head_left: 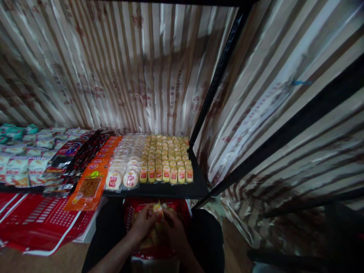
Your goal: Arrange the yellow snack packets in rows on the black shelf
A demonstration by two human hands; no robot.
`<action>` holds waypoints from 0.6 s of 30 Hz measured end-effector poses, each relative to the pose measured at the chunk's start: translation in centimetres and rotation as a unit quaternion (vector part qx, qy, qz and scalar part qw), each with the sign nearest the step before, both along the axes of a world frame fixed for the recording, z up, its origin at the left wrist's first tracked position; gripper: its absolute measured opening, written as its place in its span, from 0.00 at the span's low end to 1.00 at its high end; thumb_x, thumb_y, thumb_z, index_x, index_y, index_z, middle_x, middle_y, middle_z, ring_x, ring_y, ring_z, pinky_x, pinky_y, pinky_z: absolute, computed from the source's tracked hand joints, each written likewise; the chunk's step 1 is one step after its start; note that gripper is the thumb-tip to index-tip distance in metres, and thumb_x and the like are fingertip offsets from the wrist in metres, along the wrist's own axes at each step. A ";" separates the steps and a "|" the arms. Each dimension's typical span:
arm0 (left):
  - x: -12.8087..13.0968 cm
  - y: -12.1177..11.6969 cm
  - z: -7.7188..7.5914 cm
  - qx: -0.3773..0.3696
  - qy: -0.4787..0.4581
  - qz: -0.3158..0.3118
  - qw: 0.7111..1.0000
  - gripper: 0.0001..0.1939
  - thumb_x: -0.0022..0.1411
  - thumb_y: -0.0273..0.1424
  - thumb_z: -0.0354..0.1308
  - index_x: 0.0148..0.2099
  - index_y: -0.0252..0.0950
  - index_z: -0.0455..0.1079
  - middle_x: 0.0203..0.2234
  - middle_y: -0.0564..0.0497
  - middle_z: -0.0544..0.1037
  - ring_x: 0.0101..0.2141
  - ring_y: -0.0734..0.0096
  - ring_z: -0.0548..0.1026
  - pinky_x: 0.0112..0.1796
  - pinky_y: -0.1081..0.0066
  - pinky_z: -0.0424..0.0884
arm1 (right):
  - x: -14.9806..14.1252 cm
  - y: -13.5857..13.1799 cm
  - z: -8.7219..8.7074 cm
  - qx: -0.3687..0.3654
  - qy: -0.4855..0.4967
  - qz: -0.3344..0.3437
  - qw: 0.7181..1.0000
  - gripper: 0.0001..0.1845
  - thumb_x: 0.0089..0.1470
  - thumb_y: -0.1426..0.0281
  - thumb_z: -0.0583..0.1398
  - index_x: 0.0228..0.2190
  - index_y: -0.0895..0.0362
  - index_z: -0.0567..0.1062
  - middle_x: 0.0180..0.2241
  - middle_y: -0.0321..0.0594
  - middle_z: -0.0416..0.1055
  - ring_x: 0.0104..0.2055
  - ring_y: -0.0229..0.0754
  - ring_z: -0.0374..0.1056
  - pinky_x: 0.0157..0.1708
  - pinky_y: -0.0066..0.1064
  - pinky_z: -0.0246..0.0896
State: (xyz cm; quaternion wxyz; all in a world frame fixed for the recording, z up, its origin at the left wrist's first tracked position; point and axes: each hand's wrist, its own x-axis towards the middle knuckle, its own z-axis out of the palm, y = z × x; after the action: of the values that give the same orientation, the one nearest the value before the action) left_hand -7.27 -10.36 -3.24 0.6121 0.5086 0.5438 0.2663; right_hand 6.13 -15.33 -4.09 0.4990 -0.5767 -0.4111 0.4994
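Both my hands meet low in the middle of the view, over a red basket (133,212) on my lap. My left hand (143,223) and my right hand (173,229) are closed together on a small yellow snack pack (157,207). More packs lie in the basket under my hands, dim and hard to make out. Just beyond, on a black shelf (170,189), several rows of the same small yellow packs (166,159) stand side by side.
Left of the yellow packs lie round white-wrapped cakes (127,167), orange packets (93,178), dark red packets (76,151) and white and teal bags (22,155). A red printed bag (42,223) lies at the lower left. Striped sheeting and black frame bars (216,79) wall the shelf.
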 end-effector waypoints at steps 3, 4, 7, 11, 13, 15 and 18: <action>1.1 0.6 1.5 0.071 -0.005 -0.031 0.997 0.22 0.48 0.46 0.55 0.40 0.35 0.68 0.23 0.55 0.70 0.26 0.72 0.67 0.29 0.74 0.62 | 0.8 0.2 2.0 0.039 0.042 0.008 0.998 0.23 0.46 0.53 0.61 0.41 0.54 0.75 0.41 0.45 0.75 0.45 0.49 0.70 0.48 0.39 0.64; 1.5 0.9 2.0 0.086 -0.001 -0.036 0.996 0.21 0.49 0.45 0.55 0.40 0.36 0.68 0.24 0.55 0.70 0.27 0.72 0.68 0.30 0.74 0.63 | 1.1 0.4 2.8 0.047 0.056 0.007 0.997 0.24 0.46 0.53 0.61 0.41 0.54 0.74 0.42 0.45 0.75 0.45 0.49 0.71 0.48 0.40 0.64; 2.8 2.4 3.4 0.105 0.012 -0.045 0.993 0.19 0.51 0.43 0.54 0.41 0.36 0.67 0.24 0.54 0.70 0.27 0.71 0.68 0.30 0.73 0.64 | 2.2 1.2 4.8 0.060 0.069 -0.011 0.996 0.21 0.47 0.57 0.61 0.42 0.53 0.74 0.42 0.44 0.75 0.44 0.48 0.71 0.48 0.41 0.64; 4.7 4.8 5.5 0.140 0.018 -0.076 0.987 0.17 0.52 0.42 0.54 0.40 0.36 0.67 0.26 0.54 0.71 0.28 0.72 0.68 0.30 0.74 0.64 | 4.2 3.0 6.2 0.075 0.014 -0.056 0.996 0.19 0.47 0.60 0.61 0.42 0.53 0.75 0.40 0.43 0.75 0.41 0.46 0.71 0.43 0.37 0.67; 5.7 6.0 6.7 0.145 0.012 -0.087 0.986 0.16 0.52 0.41 0.54 0.39 0.35 0.67 0.26 0.54 0.70 0.27 0.73 0.67 0.29 0.74 0.63 | 5.2 4.2 6.3 0.094 -0.032 -0.079 0.992 0.19 0.47 0.61 0.61 0.42 0.54 0.75 0.40 0.43 0.75 0.41 0.45 0.71 0.42 0.35 0.67; 6.9 7.3 7.9 0.141 0.002 -0.094 0.986 0.16 0.52 0.40 0.54 0.40 0.35 0.66 0.25 0.54 0.69 0.25 0.74 0.66 0.26 0.75 0.62 | 6.2 5.5 6.3 0.123 -0.071 -0.110 0.984 0.19 0.48 0.61 0.60 0.42 0.54 0.75 0.41 0.43 0.74 0.41 0.44 0.70 0.44 0.34 0.66; 9.2 9.3 9.3 0.164 -0.002 -0.099 0.981 0.16 0.52 0.38 0.54 0.41 0.35 0.66 0.24 0.54 0.70 0.24 0.74 0.67 0.25 0.76 0.62 | 7.8 7.5 6.3 0.155 -0.094 -0.157 0.971 0.21 0.50 0.60 0.58 0.44 0.56 0.73 0.45 0.45 0.72 0.46 0.45 0.68 0.48 0.35 0.63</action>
State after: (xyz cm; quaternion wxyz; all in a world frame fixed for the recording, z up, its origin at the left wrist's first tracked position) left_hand 1.89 -1.04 6.08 0.5449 0.6528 0.4384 0.2912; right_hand 13.88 -7.86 2.21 0.6138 -0.5941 -0.4328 0.2883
